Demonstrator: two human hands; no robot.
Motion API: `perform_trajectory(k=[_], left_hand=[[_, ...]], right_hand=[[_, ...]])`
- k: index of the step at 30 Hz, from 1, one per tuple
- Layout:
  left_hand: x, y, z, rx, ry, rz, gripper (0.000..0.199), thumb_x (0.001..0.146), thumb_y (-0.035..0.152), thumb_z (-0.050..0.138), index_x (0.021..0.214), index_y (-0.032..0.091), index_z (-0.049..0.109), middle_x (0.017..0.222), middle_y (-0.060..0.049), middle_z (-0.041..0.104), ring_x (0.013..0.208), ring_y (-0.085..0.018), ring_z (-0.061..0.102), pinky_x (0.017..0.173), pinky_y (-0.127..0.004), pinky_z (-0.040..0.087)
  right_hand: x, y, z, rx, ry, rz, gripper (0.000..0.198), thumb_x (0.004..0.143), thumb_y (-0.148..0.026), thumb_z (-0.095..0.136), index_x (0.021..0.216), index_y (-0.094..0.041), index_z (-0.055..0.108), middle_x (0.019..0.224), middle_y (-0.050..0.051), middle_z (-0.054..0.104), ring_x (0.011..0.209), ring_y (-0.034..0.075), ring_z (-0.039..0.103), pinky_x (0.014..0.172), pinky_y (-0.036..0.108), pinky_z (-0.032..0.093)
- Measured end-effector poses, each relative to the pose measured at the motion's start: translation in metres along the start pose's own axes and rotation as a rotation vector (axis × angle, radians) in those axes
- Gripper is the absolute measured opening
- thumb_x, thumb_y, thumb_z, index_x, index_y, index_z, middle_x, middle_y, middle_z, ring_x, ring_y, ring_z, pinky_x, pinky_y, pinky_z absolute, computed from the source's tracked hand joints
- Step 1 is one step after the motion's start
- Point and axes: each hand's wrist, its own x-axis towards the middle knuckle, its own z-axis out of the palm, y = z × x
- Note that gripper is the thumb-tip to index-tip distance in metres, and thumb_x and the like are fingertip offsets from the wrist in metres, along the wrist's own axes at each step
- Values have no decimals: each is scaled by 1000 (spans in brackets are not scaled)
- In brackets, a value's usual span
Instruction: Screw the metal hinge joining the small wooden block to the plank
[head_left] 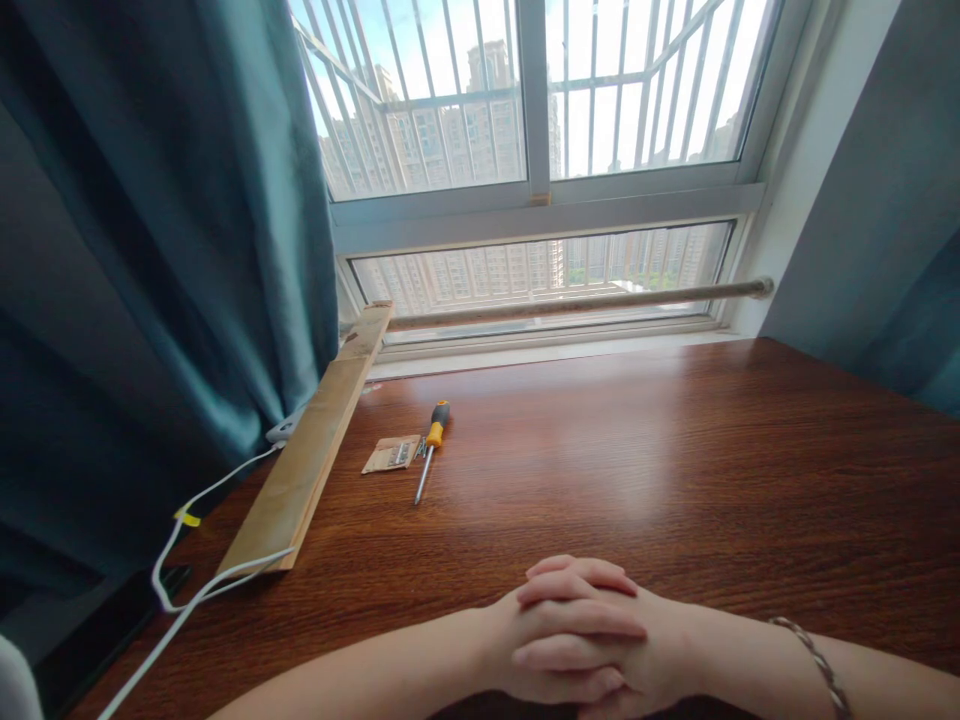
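Note:
My left hand [517, 640] and my right hand [664, 645] are clasped at the near edge of the wooden table [675, 480]. Their fingers interlace and fold over each other, and no object shows between them. A bracelet [814, 660] circles my right forearm. Beyond the hands, to the left, lies a screwdriver [435, 435] with a black and yellow handle, its tip pointing toward me. Beside it, a small piece of cardboard [379, 457] bears several small metal screws [400, 454]. A few more metal pieces lie between the cardboard and the screwdriver.
A long wooden board [307, 450] lies along the table's left side. A white cable [169, 640] loops over its near end. Blue curtains [247, 230] hang at the left. Behind the table, a horizontal pole [600, 303] spans the barred window [442, 100].

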Motion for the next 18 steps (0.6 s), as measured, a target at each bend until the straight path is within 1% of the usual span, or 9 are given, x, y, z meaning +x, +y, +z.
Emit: perform_trajectory(k=[2, 5, 9, 12, 15, 18], left_hand=[[0, 0, 0, 3, 3, -3, 46, 85, 48, 44, 131, 45, 45, 122, 6, 60, 128, -21, 41, 107, -38, 29], [-1, -3, 2, 12, 10, -18, 46, 84, 50, 45, 130, 46, 47, 121, 6, 61, 127, -22, 42, 105, -39, 32], [-2, -4, 3, 8, 27, -8, 47, 84, 48, 47, 131, 48, 44, 121, 7, 61, 127, -22, 43, 105, -39, 33], [0, 2, -1, 18, 17, -7, 47, 84, 46, 48, 131, 47, 44, 122, 7, 61, 126, -22, 43, 105, -38, 33], [3, 10, -7, 33, -12, -44, 44, 84, 48, 46, 128, 45, 49, 123, 7, 60, 126, -21, 43, 105, -37, 32], [6, 14, -9, 34, -24, -69, 43, 84, 48, 44, 126, 42, 52, 123, 7, 60, 127, -20, 43, 107, -35, 29]], right_hand=[[0, 0, -1, -7, 10, -3, 69, 82, -48, 57, 142, -28, 30, 150, 4, 22, 139, 24, 12, 114, 43, 19], [1, -1, -2, -8, 28, -11, 70, 81, -50, 58, 142, -28, 31, 151, 5, 20, 139, 25, 14, 113, 44, 20], [0, 0, 1, -1, 15, -19, 70, 83, -50, 57, 143, -27, 30, 151, 6, 18, 138, 24, 16, 114, 43, 17], [0, 0, 2, 10, 11, -6, 69, 83, -49, 57, 143, -30, 28, 152, 5, 16, 138, 24, 15, 114, 43, 17], [-1, 0, 2, 10, 9, 19, 69, 82, -47, 58, 142, -31, 29, 150, 4, 19, 138, 24, 14, 113, 44, 18], [0, -1, 0, 10, 28, 9, 67, 83, -46, 58, 142, -29, 31, 149, 6, 23, 138, 23, 17, 114, 42, 17]])
